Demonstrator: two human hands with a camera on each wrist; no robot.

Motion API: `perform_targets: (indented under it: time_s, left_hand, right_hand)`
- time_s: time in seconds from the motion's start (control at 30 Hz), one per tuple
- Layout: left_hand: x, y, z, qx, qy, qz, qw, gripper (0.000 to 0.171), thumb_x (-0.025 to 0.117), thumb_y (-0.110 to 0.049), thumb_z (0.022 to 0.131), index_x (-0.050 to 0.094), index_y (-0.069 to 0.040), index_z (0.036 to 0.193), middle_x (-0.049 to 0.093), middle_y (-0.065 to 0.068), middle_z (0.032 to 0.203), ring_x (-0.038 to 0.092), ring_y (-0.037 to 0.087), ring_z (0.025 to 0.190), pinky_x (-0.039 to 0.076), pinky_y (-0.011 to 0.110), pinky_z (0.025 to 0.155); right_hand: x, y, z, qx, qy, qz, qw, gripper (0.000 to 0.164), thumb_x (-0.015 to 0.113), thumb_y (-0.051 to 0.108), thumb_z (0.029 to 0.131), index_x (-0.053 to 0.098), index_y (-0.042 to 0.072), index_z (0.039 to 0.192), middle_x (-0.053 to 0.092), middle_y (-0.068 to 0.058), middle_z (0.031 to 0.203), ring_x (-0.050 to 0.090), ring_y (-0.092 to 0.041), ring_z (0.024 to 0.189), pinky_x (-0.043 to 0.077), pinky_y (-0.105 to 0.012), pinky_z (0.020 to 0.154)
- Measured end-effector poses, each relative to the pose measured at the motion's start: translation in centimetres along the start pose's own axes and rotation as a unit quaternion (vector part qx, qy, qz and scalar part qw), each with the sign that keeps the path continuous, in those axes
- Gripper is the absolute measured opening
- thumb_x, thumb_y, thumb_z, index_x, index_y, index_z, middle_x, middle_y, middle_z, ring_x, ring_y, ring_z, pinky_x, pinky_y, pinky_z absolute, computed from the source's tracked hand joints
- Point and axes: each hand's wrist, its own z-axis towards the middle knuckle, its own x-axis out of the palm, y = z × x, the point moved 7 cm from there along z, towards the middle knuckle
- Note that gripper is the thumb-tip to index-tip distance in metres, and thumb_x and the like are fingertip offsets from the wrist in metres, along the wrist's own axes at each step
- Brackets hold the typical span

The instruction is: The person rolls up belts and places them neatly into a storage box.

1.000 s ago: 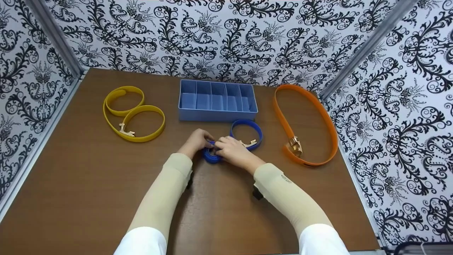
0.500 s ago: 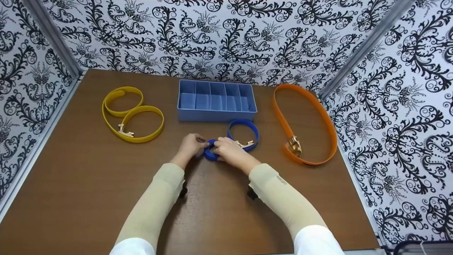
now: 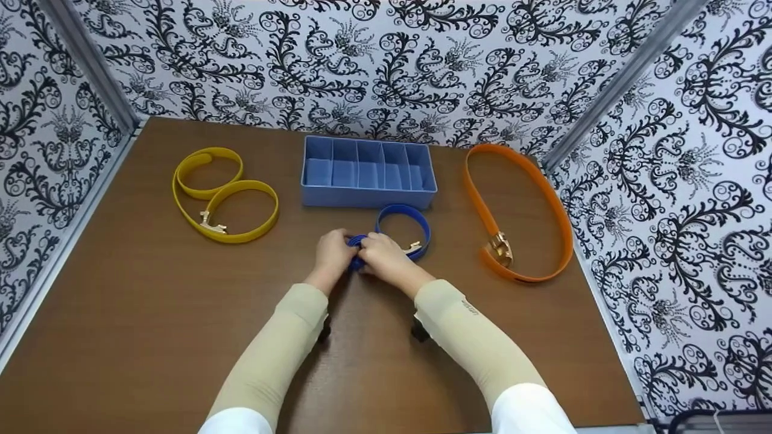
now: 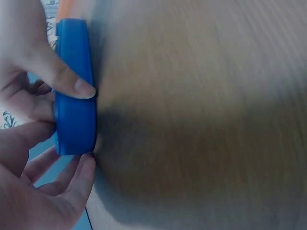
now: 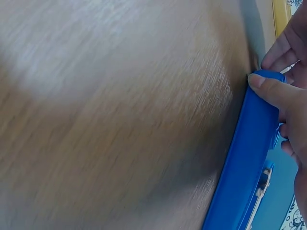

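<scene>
A blue belt lies in front of the organizer, its near part wound into a tight coil [image 3: 354, 263] and the rest a loose loop [image 3: 427, 226] with a gold-coloured buckle [image 3: 412, 248]. From the left, my left hand [image 3: 333, 253] pinches the coil. My right hand [image 3: 386, 256] grips its other side, and the fingers of both hands hide most of it. In the left wrist view the right thumb [image 4: 82, 87] presses the outer face of the blue coil [image 4: 76, 124]. The right wrist view has the right thumb [image 5: 261, 82] on the blue strap [image 5: 244, 143] at the coil's edge.
Behind the hands stands a blue-grey organizer [image 3: 368, 196] with several compartments. A yellow belt [image 3: 241, 236] lies in loops on the left of the brown table [image 3: 151, 313]. An orange belt [image 3: 561, 223] with a gold-coloured buckle lies on the right. Patterned panels [image 3: 374, 66] surround the table.
My left hand drew back to the left, then came in again against the coil. The coil's round opening is now covered or squeezed narrow. The loose loop has shifted left.
</scene>
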Motion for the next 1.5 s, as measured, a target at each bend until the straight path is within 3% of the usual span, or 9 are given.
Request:
perform_targets:
  time_s: [0.17, 0.3, 0.47, 0.63, 0.77, 0.93, 1.07, 1.33, 1.5]
  left_hand:
    - [0.1, -0.2, 0.2, 0.013, -0.008, 0.032, 0.9994, 0.027, 0.067, -0.003, 0.083, 0.070, 0.002, 0.109, 0.070, 0.016, 0.103, 0.064, 0.031, 0.097, 0.051, 0.040, 0.085]
    - [0.2, -0.4, 0.4, 0.025, 0.014, 0.051, 0.9983, 0.026, 0.067, -0.003, 0.084, 0.071, 0.001, 0.110, 0.070, 0.015, 0.106, 0.064, 0.032, 0.099, 0.051, 0.041, 0.086]
    - [0.4, -0.6, 0.6, 0.036, 0.058, 0.056, 0.9961, 0.028, 0.067, -0.003, 0.088, 0.069, 0.000, 0.116, 0.069, 0.016, 0.110, 0.063, 0.031, 0.104, 0.050, 0.041, 0.090]
    - [0.8, -1.2, 0.9, 0.081, 0.099, 0.062, 0.9899, 0.025, 0.065, 0.001, 0.089, 0.071, 0.000, 0.113, 0.069, 0.015, 0.112, 0.062, 0.031, 0.107, 0.048, 0.040, 0.094]
    - [0.8, -1.7, 0.8, 0.117, 0.112, 0.075, 0.9840, 0.021, 0.066, 0.002, 0.088, 0.073, -0.001, 0.108, 0.070, 0.013, 0.109, 0.062, 0.030, 0.106, 0.046, 0.041, 0.095]
    - [1.2, -2.2, 0.5, 0.171, 0.123, 0.103, 0.9720, 0.019, 0.068, -0.001, 0.088, 0.074, -0.002, 0.106, 0.071, 0.012, 0.108, 0.063, 0.030, 0.105, 0.047, 0.040, 0.095]
    - [1.3, -2.6, 0.4, 0.202, 0.125, 0.118, 0.9641, 0.019, 0.069, -0.002, 0.088, 0.074, -0.002, 0.106, 0.071, 0.012, 0.107, 0.064, 0.031, 0.104, 0.047, 0.040, 0.094]
    - [0.9, -2.9, 0.6, 0.212, 0.126, 0.096, 0.9642, 0.015, 0.071, -0.002, 0.085, 0.076, -0.002, 0.099, 0.072, 0.011, 0.098, 0.066, 0.030, 0.094, 0.050, 0.041, 0.087]
    - [0.9, -2.6, 1.0, 0.194, 0.111, 0.079, 0.9716, 0.016, 0.071, -0.001, 0.084, 0.075, -0.001, 0.100, 0.072, 0.012, 0.098, 0.065, 0.030, 0.095, 0.050, 0.041, 0.086]
  right_hand:
    - [-0.1, -0.3, -0.2, -0.033, -0.002, -0.001, 0.999, 0.024, 0.082, 0.034, 0.075, 0.075, 0.014, 0.087, 0.063, -0.002, 0.087, 0.053, -0.023, 0.082, 0.045, -0.036, 0.072]
    - [-0.3, -1.0, -0.7, -0.048, -0.013, 0.007, 0.999, 0.034, 0.081, 0.043, 0.073, 0.075, 0.014, 0.090, 0.060, -0.002, 0.095, 0.051, -0.022, 0.089, 0.043, -0.036, 0.077]
    - [-0.8, -1.8, -1.5, -0.060, -0.030, 0.026, 0.997, 0.045, 0.082, 0.046, 0.071, 0.073, 0.011, 0.097, 0.056, -0.007, 0.110, 0.051, -0.025, 0.104, 0.042, -0.041, 0.092]
    - [-1.1, -2.7, -2.5, -0.061, -0.022, 0.040, 0.997, 0.058, 0.086, 0.043, 0.070, 0.067, 0.011, 0.115, 0.054, -0.010, 0.123, 0.049, -0.029, 0.116, 0.037, -0.046, 0.103]
    - [-1.2, -3.6, -2.9, -0.052, -0.026, 0.035, 0.998, 0.061, 0.089, 0.038, 0.067, 0.066, 0.010, 0.116, 0.055, -0.011, 0.123, 0.050, -0.030, 0.115, 0.037, -0.045, 0.103]
    - [-1.3, -4.0, -2.7, -0.058, -0.055, 0.007, 0.997, 0.056, 0.087, 0.037, 0.066, 0.066, 0.009, 0.109, 0.057, -0.011, 0.118, 0.053, -0.029, 0.110, 0.039, -0.043, 0.099]
    - [-1.5, -3.2, -2.7, -0.089, -0.088, -0.011, 0.992, 0.044, 0.085, 0.033, 0.068, 0.066, 0.009, 0.100, 0.059, -0.010, 0.111, 0.055, -0.028, 0.104, 0.042, -0.041, 0.095]
    - [-1.6, -1.5, -2.9, -0.144, -0.120, 0.008, 0.982, 0.001, 0.072, 0.012, 0.085, 0.071, 0.013, 0.085, 0.060, -0.008, 0.102, 0.055, -0.028, 0.097, 0.044, -0.041, 0.091]
    - [-1.3, -0.8, -2.6, -0.145, -0.100, -0.004, 0.984, 0.013, 0.065, 0.009, 0.087, 0.073, 0.014, 0.079, 0.062, -0.006, 0.103, 0.055, -0.025, 0.101, 0.043, -0.038, 0.094]
